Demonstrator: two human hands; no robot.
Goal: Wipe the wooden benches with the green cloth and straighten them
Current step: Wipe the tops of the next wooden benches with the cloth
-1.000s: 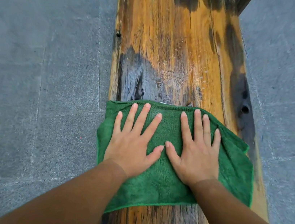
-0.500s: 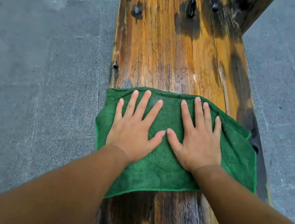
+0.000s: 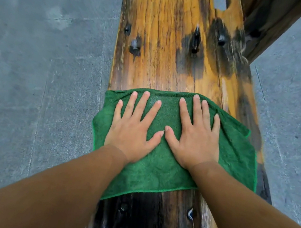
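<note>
- Green cloth [image 3: 159, 165]: lay spread flat across the full width of the wooden bench [image 3: 166, 38], left edge drooping just over the bench's left side, right corner reaching the right side.
- Left hand [image 3: 134, 129]: pressed palm-down on the left half of the cloth, fingers splayed wide and pointing far; nothing pinched, only flat pressure.
- Right hand [image 3: 194, 139]: pressed palm-down on the right half in the same open, flat manner, thumb tip just beside the left thumb tip near the cloth's middle.
- Long axis of the bench: ran near to far, in line with both forearms; long side of the cloth lay crosswise to it.
- Unwiped plank: lay far of the fingertips, orange-brown with dark stains and several dark knot holes [image 3: 194, 40], up to a cut-out near the far end.
- Dark, wet-looking wood [image 3: 131, 217]: showed near of the cloth's near hem.
- Judged next move: a straight push far along the grain, both hands equally near and sharing the load.
- Second timber [image 3: 271, 20]: angled off at far right; whether another bench could not be told.
- Grey paving [image 3: 34, 78]: flanked the bench on both sides.
</note>
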